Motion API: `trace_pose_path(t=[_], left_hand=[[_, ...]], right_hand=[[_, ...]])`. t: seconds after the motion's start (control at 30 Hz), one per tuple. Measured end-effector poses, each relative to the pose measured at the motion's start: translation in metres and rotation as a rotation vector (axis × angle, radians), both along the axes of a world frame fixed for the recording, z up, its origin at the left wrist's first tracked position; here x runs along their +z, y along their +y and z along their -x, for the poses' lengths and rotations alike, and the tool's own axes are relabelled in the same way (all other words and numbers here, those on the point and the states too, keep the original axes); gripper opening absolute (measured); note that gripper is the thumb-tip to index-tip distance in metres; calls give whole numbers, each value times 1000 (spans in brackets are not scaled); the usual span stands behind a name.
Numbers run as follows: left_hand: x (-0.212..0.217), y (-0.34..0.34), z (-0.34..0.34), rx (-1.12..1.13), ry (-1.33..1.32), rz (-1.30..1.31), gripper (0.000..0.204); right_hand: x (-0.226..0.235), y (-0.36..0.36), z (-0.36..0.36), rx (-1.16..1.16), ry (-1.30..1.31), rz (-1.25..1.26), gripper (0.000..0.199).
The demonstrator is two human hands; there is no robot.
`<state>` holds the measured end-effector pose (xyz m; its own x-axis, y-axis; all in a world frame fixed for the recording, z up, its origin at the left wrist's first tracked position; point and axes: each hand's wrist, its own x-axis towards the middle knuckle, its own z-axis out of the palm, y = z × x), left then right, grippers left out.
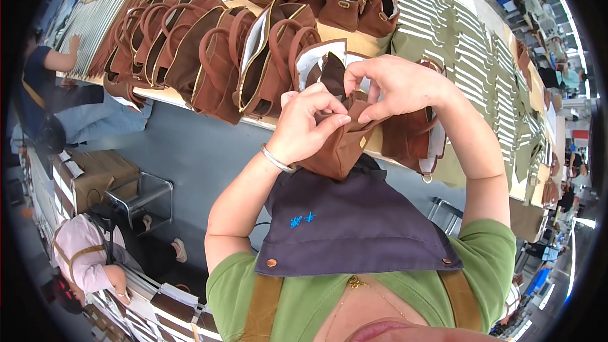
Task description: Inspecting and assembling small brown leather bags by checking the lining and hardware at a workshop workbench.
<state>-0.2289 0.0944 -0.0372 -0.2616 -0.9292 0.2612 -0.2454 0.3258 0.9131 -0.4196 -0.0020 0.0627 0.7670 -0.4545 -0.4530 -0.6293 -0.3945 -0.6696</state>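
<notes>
Both hands hold one brown fabric handbag [339,145] in front of my chest, at the near edge of a long worktable [354,41]. My left hand [307,123] pinches the bag's upper edge from the left, a silver bangle on its wrist. My right hand [396,85] grips the bag's top from the right, near a small gold fitting. Under the bag hangs my dark apron [354,221].
A row of brown handbags [209,47] with gold zips lines the table to the left, with more at the back. Stacks of olive striped fabric pieces [468,50] cover the right side. Two other people work at the left; a metal stool [142,196] stands on the floor.
</notes>
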Motion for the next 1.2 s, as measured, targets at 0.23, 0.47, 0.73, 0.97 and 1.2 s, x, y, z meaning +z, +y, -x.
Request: trace_pose_path(t=[0.23, 0.47, 0.73, 0.97, 1.2], left_hand=[[14, 3, 3, 120, -46, -11, 22], [3, 5, 17, 254, 60, -139, 22], [8, 5, 23, 324, 50, -67, 13], [12, 4, 24, 336, 24, -119, 10], [11, 3, 27, 314, 34, -83, 10]], right_hand=[[-6, -11, 12, -63, -133, -120, 35], [-9, -17, 8, -28, -136, -21, 19], [6, -7, 0, -106, -26, 70, 22], [-1, -1, 9, -106, -141, 131, 16], [7, 5, 4, -93, -100, 221, 18]])
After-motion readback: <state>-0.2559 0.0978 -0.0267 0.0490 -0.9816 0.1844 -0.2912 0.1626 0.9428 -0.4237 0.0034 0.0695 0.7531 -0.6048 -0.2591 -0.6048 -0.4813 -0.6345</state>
